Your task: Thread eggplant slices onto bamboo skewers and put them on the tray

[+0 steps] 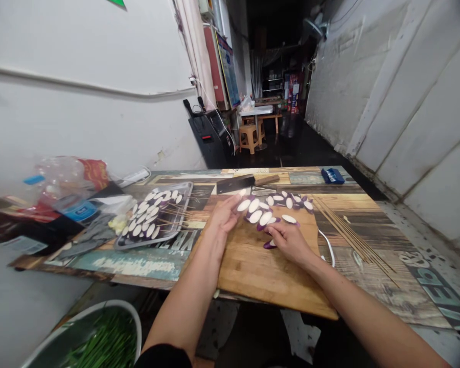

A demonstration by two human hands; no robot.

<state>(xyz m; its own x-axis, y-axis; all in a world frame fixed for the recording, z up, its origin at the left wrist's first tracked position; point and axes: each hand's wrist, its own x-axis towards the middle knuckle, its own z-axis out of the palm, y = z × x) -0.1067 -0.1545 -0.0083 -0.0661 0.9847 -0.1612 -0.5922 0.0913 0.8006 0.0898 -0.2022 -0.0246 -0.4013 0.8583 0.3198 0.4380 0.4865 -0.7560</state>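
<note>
White-fleshed, purple-skinned eggplant slices [266,218] lie on a wooden cutting board [253,260] before me. My left hand [225,213] is at the board's left side, its fingers curled against the nearest eggplant slices at the left end of the group. To the right, my right hand [289,241] is closed in a pinch at the edge of an eggplant slice; whether a skewer runs through it is hidden. Under that hand, one more slice shows in part. On the left, a metal tray [176,230] bears several skewered eggplant slices [143,217], their sticks pointing right.
Behind the board lies a cleaver [235,183] with a wooden handle. Bare bamboo skewers [354,235] are spread at the right, near a blue box [332,176]. Bottles and bags [67,184] crowd the left end. A basin [138,319] of green stalks stands below the table.
</note>
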